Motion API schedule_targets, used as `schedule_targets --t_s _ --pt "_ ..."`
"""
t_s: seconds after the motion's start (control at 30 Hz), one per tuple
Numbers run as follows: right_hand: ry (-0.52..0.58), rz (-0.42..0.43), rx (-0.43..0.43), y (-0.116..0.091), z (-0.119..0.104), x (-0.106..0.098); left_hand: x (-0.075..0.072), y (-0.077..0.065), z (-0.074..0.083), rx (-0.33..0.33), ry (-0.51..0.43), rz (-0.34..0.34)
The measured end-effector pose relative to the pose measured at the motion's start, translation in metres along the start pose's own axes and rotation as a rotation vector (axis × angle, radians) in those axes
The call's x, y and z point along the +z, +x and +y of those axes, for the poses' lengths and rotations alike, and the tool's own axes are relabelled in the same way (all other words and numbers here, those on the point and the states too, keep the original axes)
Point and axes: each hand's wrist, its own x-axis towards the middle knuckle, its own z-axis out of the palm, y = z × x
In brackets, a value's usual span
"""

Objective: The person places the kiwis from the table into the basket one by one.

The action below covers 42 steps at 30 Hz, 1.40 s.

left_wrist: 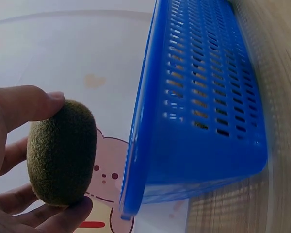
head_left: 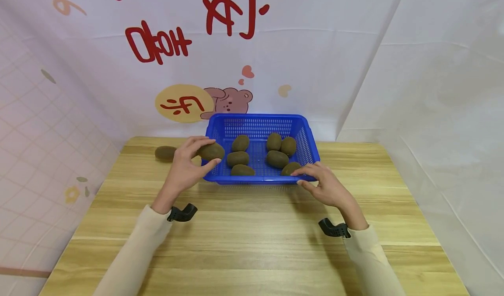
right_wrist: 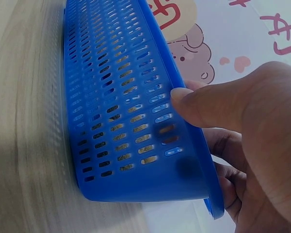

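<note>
A brown kiwi (head_left: 212,151) is pinched between the thumb and fingers of my left hand (head_left: 185,168), up at the left rim of a blue plastic basket (head_left: 257,179). The left wrist view shows this fuzzy kiwi (left_wrist: 63,153) apart from the basket's outer wall (left_wrist: 208,155). At the front right corner, my right hand (head_left: 328,186) grips the basket's rim. Its thumb (right_wrist: 203,104) presses the outside while the fingers reach over to the inner side. Several kiwis (head_left: 277,159) lie inside the basket in a left and a right group.
Another kiwi (head_left: 165,153) lies on the wooden table (head_left: 252,243) left of the basket, partly behind my left hand. A white printed cloth (head_left: 315,68) hangs close behind the basket, and more cloth walls stand at both sides.
</note>
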Motion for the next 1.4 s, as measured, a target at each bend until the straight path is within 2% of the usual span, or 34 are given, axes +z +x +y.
schedule_targets --t_s 0.3,0.4,0.7,0.93,1.17,1.4 --pt "-0.005 0.0 0.003 0.0 -0.001 -0.001 0.005 0.003 0.005 -0.039 0.034 -0.099" --pt "-0.008 -0.002 0.004 0.0 -0.001 -0.001 0.004 0.003 0.004 -0.053 0.055 -0.111" --pt "-0.008 -0.003 0.005 0.0 -0.002 -0.001 -0.006 0.004 -0.007 -0.044 0.095 -0.054" --pt "-0.008 -0.007 0.01 -0.001 -0.002 -0.001 -0.016 0.006 -0.016 -0.073 0.169 -0.027" --pt "-0.006 -0.01 0.015 0.0 -0.001 -0.002 -0.024 0.007 -0.031 -0.072 0.206 0.031" --pt "-0.008 -0.01 0.003 0.0 -0.002 -0.001 -0.032 0.004 -0.051 -0.137 0.23 0.068"
